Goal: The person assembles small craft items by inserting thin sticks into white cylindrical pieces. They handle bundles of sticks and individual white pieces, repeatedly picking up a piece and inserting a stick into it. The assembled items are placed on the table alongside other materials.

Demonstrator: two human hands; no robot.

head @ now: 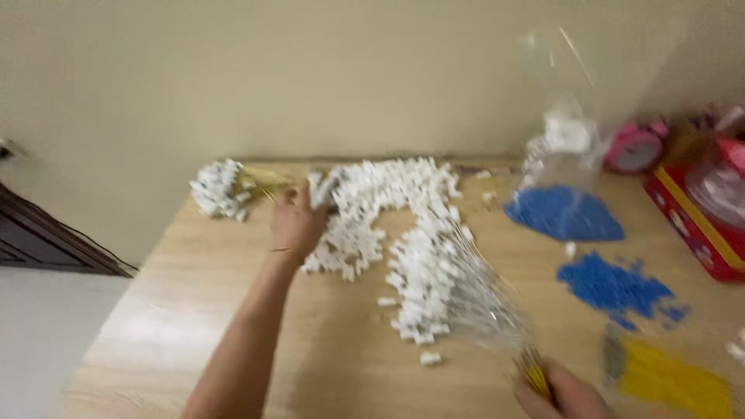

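Observation:
My left hand reaches far across the wooden table into the left edge of a large heap of small white plastic pieces, with some of them under its fingers. Just left of it lies a bundle of yellow wires tipped with white pieces. My right hand sits at the near edge, closed around the yellow end of a bundle of thin wires that fans out over the heap. The picture is blurred.
Two piles of blue pieces lie to the right, with a yellow pile nearer. A clear plastic bag stands at the back. A pink alarm clock and a red box occupy the far right corner.

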